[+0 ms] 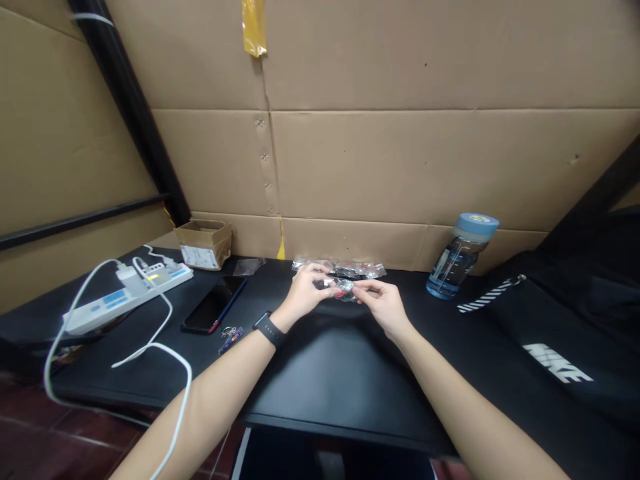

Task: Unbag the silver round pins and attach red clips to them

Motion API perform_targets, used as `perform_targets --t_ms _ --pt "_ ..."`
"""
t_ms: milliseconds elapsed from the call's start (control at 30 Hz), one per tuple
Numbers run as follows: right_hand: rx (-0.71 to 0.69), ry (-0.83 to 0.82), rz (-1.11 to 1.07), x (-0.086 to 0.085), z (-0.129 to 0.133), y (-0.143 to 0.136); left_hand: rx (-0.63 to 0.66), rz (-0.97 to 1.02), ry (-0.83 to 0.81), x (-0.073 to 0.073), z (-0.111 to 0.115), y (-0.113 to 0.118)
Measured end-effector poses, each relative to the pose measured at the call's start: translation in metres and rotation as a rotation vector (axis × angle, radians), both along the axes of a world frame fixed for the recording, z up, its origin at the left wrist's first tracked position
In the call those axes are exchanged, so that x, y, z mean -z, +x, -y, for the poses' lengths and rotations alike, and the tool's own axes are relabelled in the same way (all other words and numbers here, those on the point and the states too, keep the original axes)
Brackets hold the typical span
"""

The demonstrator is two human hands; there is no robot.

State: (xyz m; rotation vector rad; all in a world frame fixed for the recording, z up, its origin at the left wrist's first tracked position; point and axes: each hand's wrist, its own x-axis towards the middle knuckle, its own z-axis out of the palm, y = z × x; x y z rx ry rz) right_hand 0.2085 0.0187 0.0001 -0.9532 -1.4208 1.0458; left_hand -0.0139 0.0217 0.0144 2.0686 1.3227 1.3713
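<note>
Between my two hands, over the back middle of the black table [320,380], is a small clear plastic packet [344,291] with something red and dark inside. My left hand [309,288] pinches its left side, and a dark watch is on that wrist. On the right side, my right hand [383,303] grips the packet between thumb and fingers. Just behind them, against the cardboard, lie more clear packets [367,269] with red and dark contents. What exactly the packets contain is too small to make out.
At left are a white power strip [100,310] with plugs and a loose white cable [170,360], a phone [215,305], a keyring [231,339] and a small cardboard box [205,243]. A blue-lidded water bottle [457,257] and a black bag [555,333] stand at right. Cardboard wall [350,167] closes the back.
</note>
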Motion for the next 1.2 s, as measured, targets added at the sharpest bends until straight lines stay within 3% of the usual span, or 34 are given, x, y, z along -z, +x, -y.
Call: perform_targets --t_ms 200,433,700,800,933,1200 --pt "-0.013 0.009 0.003 -0.001 0.001 0.001 0.116 -0.057 -0.042 0.004 -0.005 -0.001" --pt "0.003 0.018 -0.012 -0.004 -0.003 0.006 0.124 -0.027 -0.005 0.000 -0.007 -0.007" --pt "0.278 0.045 -0.064 -0.010 -0.021 0.035 0.001 0.093 -0.096 0.005 -0.034 -0.050" --pt "0.348 0.035 -0.099 -0.009 -0.028 0.045 -0.128 -0.022 -0.087 0.007 -0.040 -0.069" --pt "0.325 -0.013 -0.114 -0.007 -0.031 0.047 -0.294 -0.254 -0.021 0.011 -0.041 -0.082" --pt "0.232 -0.043 -0.111 -0.008 -0.021 0.034 -0.231 -0.417 -0.005 0.025 -0.041 -0.073"
